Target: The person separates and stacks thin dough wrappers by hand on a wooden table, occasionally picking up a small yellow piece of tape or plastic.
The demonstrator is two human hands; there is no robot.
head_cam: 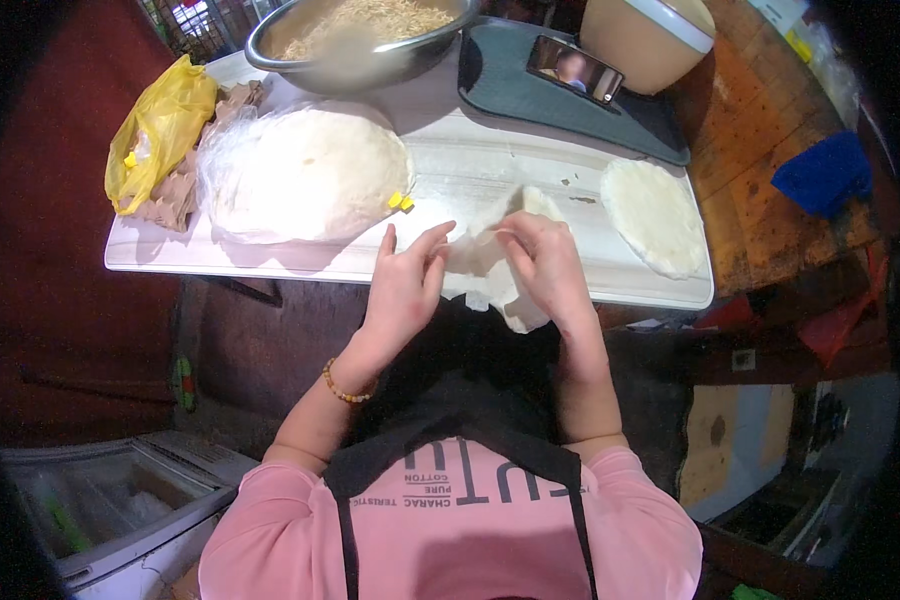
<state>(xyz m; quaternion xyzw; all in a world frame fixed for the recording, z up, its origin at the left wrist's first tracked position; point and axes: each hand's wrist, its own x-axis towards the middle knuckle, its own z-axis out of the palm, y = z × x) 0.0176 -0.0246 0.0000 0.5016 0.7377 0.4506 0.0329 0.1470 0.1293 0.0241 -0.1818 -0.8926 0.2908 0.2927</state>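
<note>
Between my hands is a crumpled, thin off-white sheet (526, 304), perhaps dough or a wrapper, partly hanging over the table's front edge. My right hand (547, 259) pinches its upper part with bent fingers. My left hand (407, 289), with a beaded bracelet at the wrist, has thumb and forefinger at the sheet's left side; the exact grip is partly hidden. Left of my left hand lies a wide, pale stack of round flat sheets (315, 172) partly in clear plastic, with small yellow pieces (400, 202) at its edge. One separate round sheet (654, 217) lies at the right.
A white table (435, 161) holds everything. At its back stand a metal bowl (360, 56) of shredded filling, a dark green board (570, 124) with a phone (576, 69), and a tan tub (641, 41). A yellow plastic bag (166, 124) lies left; a blue cloth (823, 174) lies right.
</note>
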